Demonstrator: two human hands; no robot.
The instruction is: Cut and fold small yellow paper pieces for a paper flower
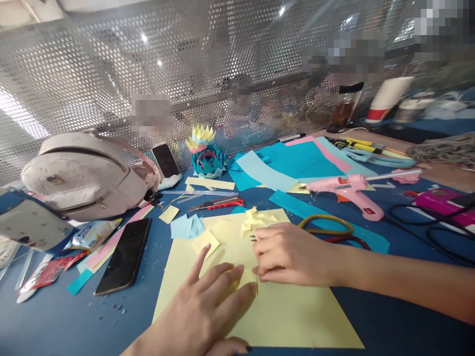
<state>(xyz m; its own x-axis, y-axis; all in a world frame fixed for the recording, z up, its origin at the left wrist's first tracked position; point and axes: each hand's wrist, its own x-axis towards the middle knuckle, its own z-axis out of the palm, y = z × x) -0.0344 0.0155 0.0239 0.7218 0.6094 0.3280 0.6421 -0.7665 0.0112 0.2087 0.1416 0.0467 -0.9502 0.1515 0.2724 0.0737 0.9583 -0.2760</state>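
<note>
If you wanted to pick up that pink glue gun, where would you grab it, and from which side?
Probably by the handle of the pink glue gun, with the right hand coming from the person's near side. The handle slants toward that side and looks thick enough to wrap around, while the narrow nozzle points left, away from the grip.

Lettering on white-and-blue wrapper (92,234), print on red wrapper (52,273), none legible
</note>
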